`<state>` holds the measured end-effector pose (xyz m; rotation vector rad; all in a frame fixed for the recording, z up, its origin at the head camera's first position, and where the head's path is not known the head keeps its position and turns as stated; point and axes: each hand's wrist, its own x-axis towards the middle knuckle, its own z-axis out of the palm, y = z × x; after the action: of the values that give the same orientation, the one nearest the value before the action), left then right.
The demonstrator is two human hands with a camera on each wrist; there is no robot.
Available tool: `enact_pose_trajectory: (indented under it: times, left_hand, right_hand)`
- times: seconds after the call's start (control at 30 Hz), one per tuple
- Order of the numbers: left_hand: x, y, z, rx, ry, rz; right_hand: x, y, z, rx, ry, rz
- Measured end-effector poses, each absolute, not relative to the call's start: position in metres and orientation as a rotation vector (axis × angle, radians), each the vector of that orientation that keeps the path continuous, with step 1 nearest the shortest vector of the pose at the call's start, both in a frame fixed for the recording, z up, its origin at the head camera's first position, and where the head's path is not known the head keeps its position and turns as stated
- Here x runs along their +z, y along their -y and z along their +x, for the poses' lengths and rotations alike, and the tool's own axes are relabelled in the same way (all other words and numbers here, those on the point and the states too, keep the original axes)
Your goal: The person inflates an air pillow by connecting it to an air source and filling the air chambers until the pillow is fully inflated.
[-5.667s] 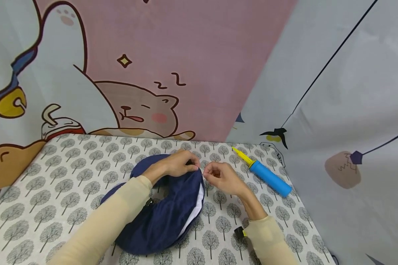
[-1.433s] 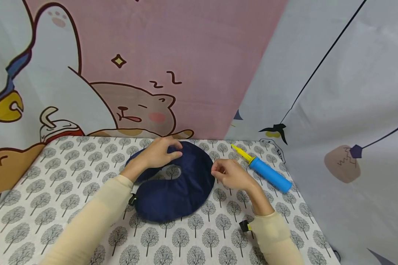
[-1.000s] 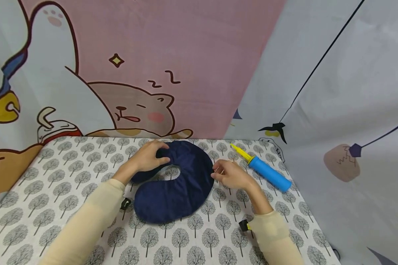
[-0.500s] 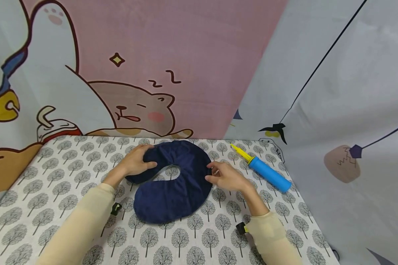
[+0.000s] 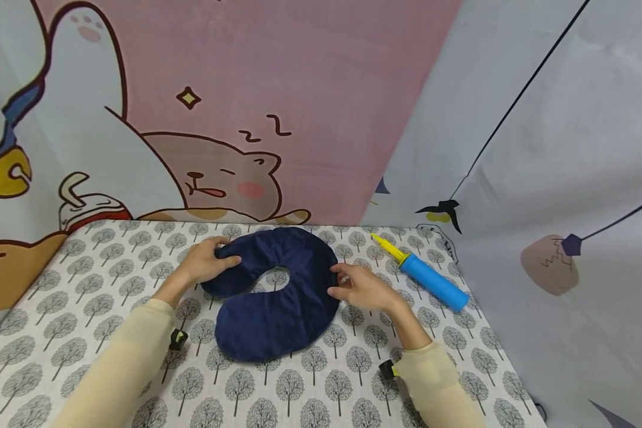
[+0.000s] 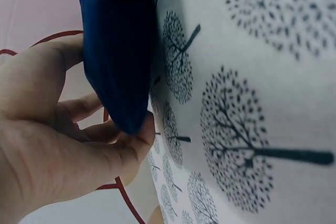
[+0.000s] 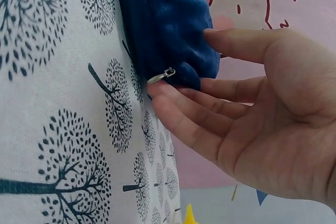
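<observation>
A navy blue U-shaped neck pillow (image 5: 278,309) lies on the table, its opening facing left. My left hand (image 5: 202,265) grips the tip of the pillow's far arm, thumb on top and fingers around its end, which the left wrist view shows close up. At the rounded right side, my right hand (image 5: 365,288) holds the pillow's edge between the thumb above and fingers beneath. A small metal zipper pull (image 7: 161,76) hangs from the edge seam by the right fingertips in the right wrist view. No white lining shows along the edge.
A blue hand pump (image 5: 434,283) with a yellow nozzle lies right of the right hand. The tabletop (image 5: 112,368) wears a tree-print cloth. A cartoon-printed backdrop (image 5: 321,119) rises behind it and along the right side.
The white gap seen earlier along the pillow's edge is covered, and the pillow lies flatter. My left hand has slid left to the far arm's tip; the right now holds the edge.
</observation>
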<state>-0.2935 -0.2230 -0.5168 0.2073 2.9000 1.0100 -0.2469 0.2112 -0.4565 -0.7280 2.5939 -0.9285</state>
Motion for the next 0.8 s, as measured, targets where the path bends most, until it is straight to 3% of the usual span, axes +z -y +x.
enact_pose_trajectory:
  times: [0.23,0.8]
  left_hand:
    - [-0.472,0.214,-0.251,1.007,-2.867,0.131]
    - [-0.478,0.246,-0.193,1.075,-2.822,0.07]
  right_hand:
    - [-0.458,-0.209,-0.247,-0.975,-2.584,-0.744]
    - [-0.464,-0.205,-0.247,-1.021,-2.544,-0.751]
